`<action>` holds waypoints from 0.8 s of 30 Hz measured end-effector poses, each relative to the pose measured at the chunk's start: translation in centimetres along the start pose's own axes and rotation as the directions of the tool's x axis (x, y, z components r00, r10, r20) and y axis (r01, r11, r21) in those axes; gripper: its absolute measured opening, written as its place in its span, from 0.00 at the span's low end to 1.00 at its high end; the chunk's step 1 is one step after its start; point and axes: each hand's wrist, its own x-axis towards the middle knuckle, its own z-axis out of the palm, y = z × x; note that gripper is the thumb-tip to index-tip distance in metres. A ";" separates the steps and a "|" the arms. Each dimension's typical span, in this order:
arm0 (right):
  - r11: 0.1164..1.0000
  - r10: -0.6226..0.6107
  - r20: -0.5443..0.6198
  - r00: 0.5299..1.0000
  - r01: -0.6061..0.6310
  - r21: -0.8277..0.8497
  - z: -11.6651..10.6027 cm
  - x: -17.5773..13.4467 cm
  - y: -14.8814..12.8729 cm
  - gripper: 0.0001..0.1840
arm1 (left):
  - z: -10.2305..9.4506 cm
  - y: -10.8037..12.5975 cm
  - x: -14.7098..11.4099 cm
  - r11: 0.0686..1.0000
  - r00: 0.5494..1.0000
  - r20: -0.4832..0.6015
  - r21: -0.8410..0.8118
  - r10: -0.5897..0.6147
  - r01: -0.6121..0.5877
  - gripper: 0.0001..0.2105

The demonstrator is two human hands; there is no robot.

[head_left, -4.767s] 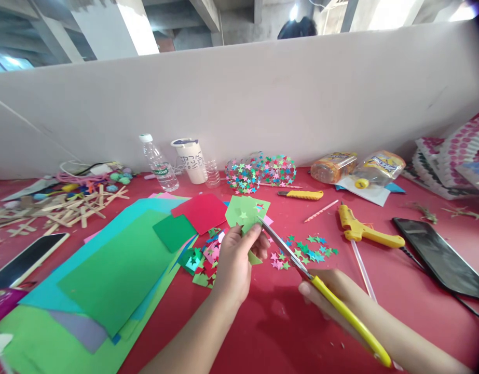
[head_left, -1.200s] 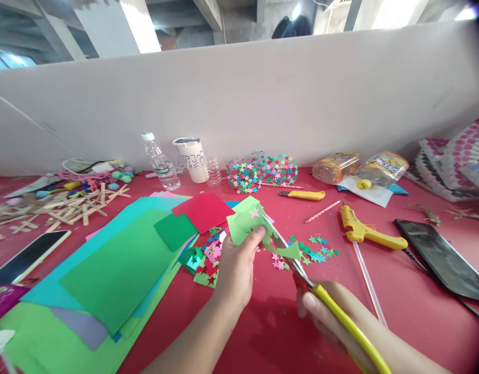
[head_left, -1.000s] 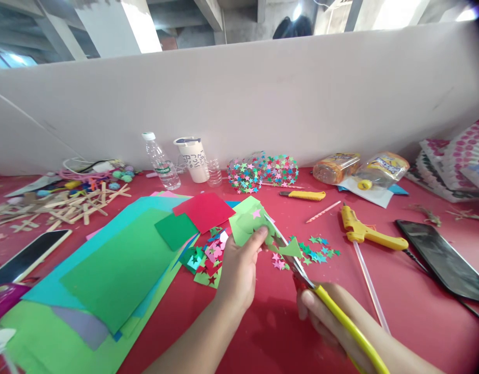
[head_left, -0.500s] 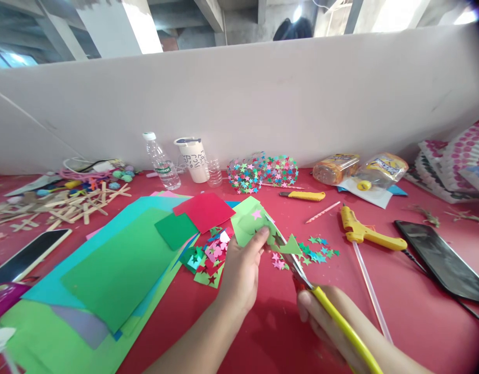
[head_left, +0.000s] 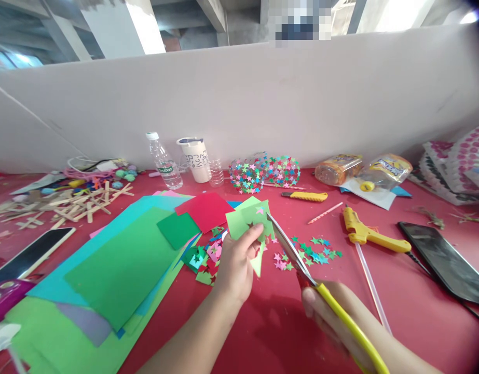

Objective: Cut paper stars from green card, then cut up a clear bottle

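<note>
Pinched between the thumb and fingers of my left hand (head_left: pixel 237 265) is a light green paper (head_left: pixel 241 217) with star-shaped holes in it. A pointed strip of the paper hangs below my fingers. My right hand (head_left: pixel 336 311) grips yellow-handled scissors (head_left: pixel 291 249), whose blades look nearly closed, with the tip at the paper's right edge. On the table behind the blades lie loose paper stars (head_left: pixel 317 252) in green, blue and pink. Beside my left wrist is a pile of punched paper scraps (head_left: pixel 208 257), partly covered by the hand.
Large coloured sheets (head_left: pixel 118 265) spread over the left side, near craft sticks (head_left: pixel 87 202) and a phone (head_left: pixel 32 254). A water bottle (head_left: pixel 164 163), a cup (head_left: pixel 196 161) and star-covered bottles (head_left: pixel 247 175) stand behind. Rightward lie a box cutter (head_left: pixel 305 196), a glue gun (head_left: pixel 371 234) and a dark tablet (head_left: pixel 445 262).
The scissors have come away from the cut, their blades now to the paper's right. The green paper has turned in my left hand, and its cut pointed piece now hangs downward.
</note>
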 end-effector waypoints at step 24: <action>0.978 -0.016 -0.018 1.000 0.012 -0.208 -0.9 1.2 0.7 0.28 | -0.9 1.6 1.3 0.992 0.988 0.154 0.123 -0.025 0.006 0.02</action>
